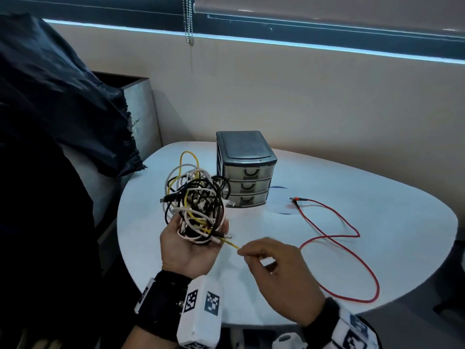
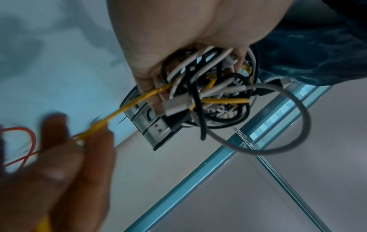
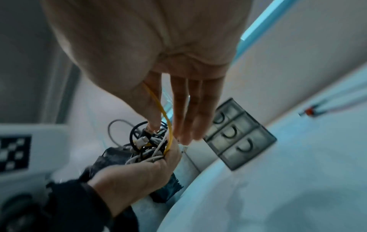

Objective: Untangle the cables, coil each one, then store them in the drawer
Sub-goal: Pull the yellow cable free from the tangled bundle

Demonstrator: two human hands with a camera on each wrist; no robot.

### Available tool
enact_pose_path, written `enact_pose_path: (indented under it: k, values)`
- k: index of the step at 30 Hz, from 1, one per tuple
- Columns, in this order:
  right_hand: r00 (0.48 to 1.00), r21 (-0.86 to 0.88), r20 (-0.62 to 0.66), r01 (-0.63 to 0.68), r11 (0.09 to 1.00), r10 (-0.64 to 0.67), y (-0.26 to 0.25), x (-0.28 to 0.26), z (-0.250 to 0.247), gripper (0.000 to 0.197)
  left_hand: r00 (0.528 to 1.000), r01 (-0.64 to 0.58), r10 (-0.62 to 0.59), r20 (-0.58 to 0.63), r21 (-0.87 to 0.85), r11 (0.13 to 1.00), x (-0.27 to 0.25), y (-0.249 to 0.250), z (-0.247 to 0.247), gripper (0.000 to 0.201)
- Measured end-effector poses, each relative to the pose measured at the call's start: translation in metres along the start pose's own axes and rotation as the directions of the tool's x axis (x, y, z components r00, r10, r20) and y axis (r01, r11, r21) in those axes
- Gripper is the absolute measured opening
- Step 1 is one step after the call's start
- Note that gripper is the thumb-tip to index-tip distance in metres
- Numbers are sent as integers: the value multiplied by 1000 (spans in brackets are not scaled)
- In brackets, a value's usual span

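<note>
My right hand [image 1: 279, 270] pinches the yellow cable [image 1: 230, 244] between thumb and forefinger, the other fingers [image 3: 195, 113] loose. My left hand [image 1: 187, 245], palm up, cups the tangle [image 1: 195, 200] above the table [image 1: 377, 248], fingers curled round it. A red cable [image 1: 337, 238] lies on the right. Beyond stands the drawer unit [image 1: 245, 170], drawers closed.

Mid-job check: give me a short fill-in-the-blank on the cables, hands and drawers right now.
1. The right hand pinches the end of the ____ cable.
2. The tangled bundle of black, white and yellow cables sits in the ____ hand.
3. The loose red cable lies on the white ____.
4. The grey plastic drawer unit has ____ drawers, all closed.

Missing words: yellow; left; table; three
</note>
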State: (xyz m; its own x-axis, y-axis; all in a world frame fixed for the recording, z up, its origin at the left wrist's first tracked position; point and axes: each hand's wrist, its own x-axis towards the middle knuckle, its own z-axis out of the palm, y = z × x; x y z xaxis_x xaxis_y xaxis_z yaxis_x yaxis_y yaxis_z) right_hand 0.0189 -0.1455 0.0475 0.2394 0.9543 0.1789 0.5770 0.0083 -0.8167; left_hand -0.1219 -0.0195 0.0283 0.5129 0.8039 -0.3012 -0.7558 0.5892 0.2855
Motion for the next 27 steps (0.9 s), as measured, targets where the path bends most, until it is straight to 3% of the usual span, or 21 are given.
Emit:
enact_pose_path:
  k: [3,7,9,13,16,18,21,24,25,27]
  values:
    - [929,276,295,-305,911,222,-9,10,-3,13,999,15,-13,37,-51,999,1,1,-1,50]
    - [842,608,460,-531,590,282,-13,20,-9,50,994,43,-37,105,-52,998,3,0,-5,50]
    - [841,640,442,-539,547,311,-10,23,-11,51,990,49,-44,133,-38,998,4,1,-5,46]
    - [897,540,258,-442,716,360,-4,26,-5,7,990,43,-30,141,-88,995,8,1,-11,48]
    - [912,533,238,-409,741,333,-7,23,5,16,987,33,-20,159,-78,996,7,-6,-13,50]
    - [913,538,251,-407,739,321,-10,22,14,16,971,40,-33,239,-23,999,5,-9,-15,53]
    - [888,560,324,-458,691,326,-11,26,21,15,943,55,-75,325,71,996,9,-10,-23,64]
    - [876,693,405,-482,537,263,-16,32,15,17,918,131,-154,365,87,988,10,-6,-21,67]
    - [883,734,396,-469,491,252,-16,34,12,20,918,69,-109,382,116,991,8,-6,-16,68]
    - [906,785,317,-416,458,279,-14,40,8,29,963,-81,-5,270,304,949,6,0,-4,82]
